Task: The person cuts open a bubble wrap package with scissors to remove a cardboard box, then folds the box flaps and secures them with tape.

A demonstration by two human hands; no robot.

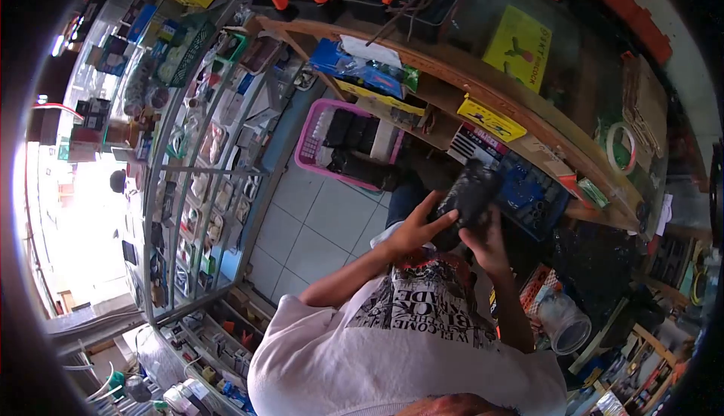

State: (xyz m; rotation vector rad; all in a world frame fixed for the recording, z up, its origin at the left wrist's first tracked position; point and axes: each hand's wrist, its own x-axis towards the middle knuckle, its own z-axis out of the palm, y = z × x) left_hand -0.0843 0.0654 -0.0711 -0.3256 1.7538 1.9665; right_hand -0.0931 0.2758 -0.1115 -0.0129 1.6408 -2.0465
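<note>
A black plastic-wrapped bundle is held up in front of my body, tilted. My left hand grips its left side, fingers closed around it with the thumb on top. My right hand is closed on its lower right side; some fingers are hidden behind the wrap. What is inside the bundle cannot be seen. Beyond my left hand, a pink basket stands on the floor, holding several black-wrapped bundles and whitish packs.
A wooden-framed counter with stocked shelves curves along the far side. Blue bins sit close beyond my right hand. Glass shelves full of small goods line the left. A clear plastic jar lies at lower right. Tiles cover the floor.
</note>
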